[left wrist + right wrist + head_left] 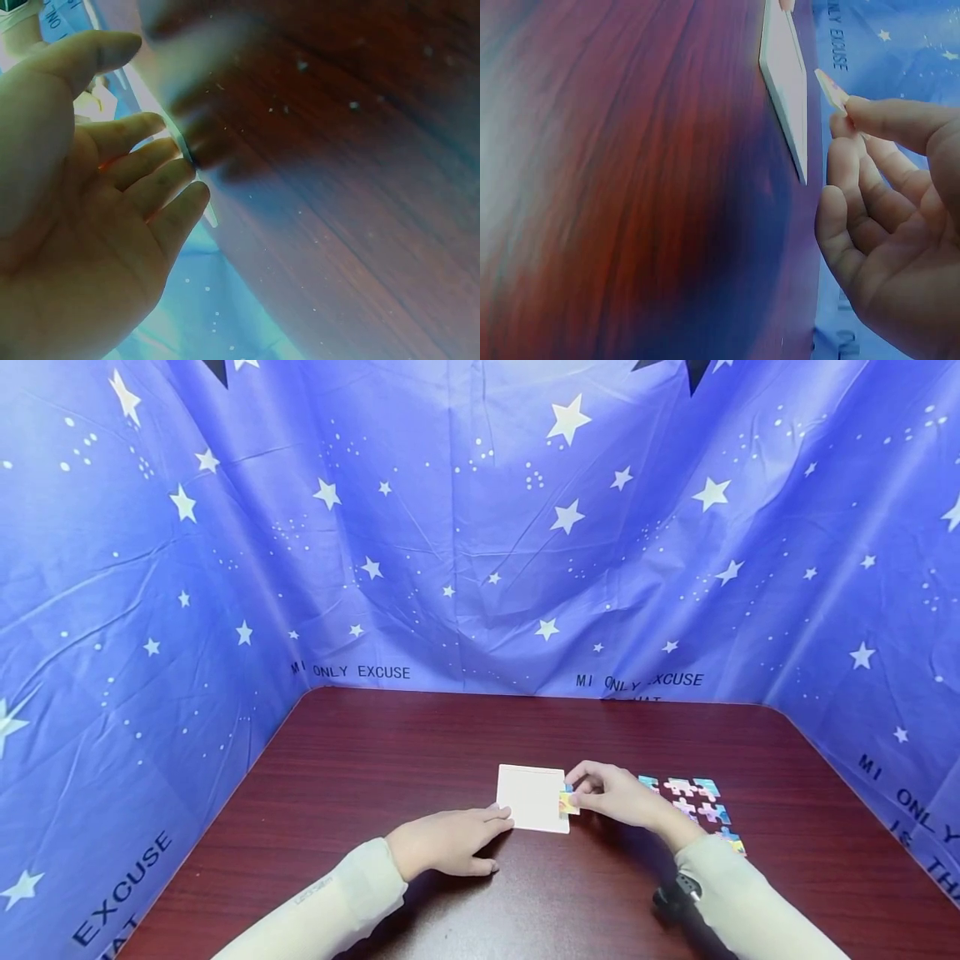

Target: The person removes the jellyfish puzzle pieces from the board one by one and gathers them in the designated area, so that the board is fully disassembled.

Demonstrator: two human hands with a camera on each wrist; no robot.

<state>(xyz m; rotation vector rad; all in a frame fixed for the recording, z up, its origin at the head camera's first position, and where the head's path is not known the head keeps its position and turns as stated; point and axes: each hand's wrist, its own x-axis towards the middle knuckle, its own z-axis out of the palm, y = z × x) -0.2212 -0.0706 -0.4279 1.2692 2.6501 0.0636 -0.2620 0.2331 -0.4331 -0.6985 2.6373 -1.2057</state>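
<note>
A white square puzzle tray (532,797) lies flat on the dark red table. My left hand (453,842) rests at the tray's left edge, its fingertips touching the corner nearest me; in the left wrist view those fingers (161,169) are fairly straight. At the tray's right side my right hand (618,793) pinches a yellow and blue jigsaw piece (567,802) between thumb and fingers. The right wrist view has this piece (829,90) tilted and raised above the tray (786,82). No other piece shows in the tray.
Several loose jigsaw pieces (705,812) lie to the right of the tray, partly hidden behind my right forearm. A dark band (677,893) is on the right wrist. Blue star-patterned cloth (465,527) hangs around the back and sides of the table (390,735).
</note>
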